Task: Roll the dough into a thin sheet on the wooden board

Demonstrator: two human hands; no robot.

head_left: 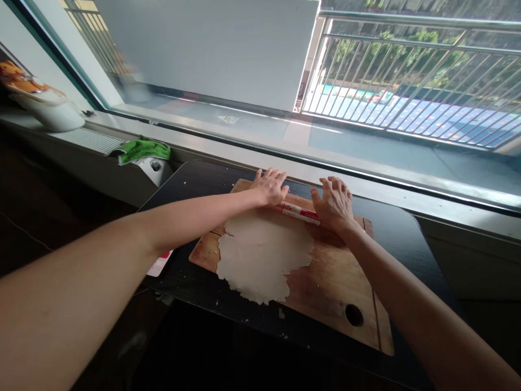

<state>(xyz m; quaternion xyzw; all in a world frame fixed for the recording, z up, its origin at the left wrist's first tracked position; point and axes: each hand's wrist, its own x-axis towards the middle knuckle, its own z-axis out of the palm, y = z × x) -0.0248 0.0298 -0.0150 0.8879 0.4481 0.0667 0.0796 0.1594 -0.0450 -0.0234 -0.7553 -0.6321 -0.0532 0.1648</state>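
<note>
A thin, wide sheet of rolled dough (pixel 264 255) with ragged edges lies on a wooden cutting board (pixel 334 288), overhanging its near edge. At its far edge is a rolling pin (pixel 301 213) with a red-and-white printed label, its two ends hidden under my hands. My left hand (pixel 271 186) rests on the pin's left part, fingers stretched forward and apart. Over the right part lies my right hand (pixel 334 203), palm down with its fingers spread. Neither hand's fingers wrap around the pin.
The board lies on a black table (pixel 402 239) dotted with dough crumbs. A red-and-white packet (pixel 160 265) is partly hidden by my left forearm. Beyond the table are a window sill, a green cloth (pixel 144 149) and a white pot (pixel 57 111) at left.
</note>
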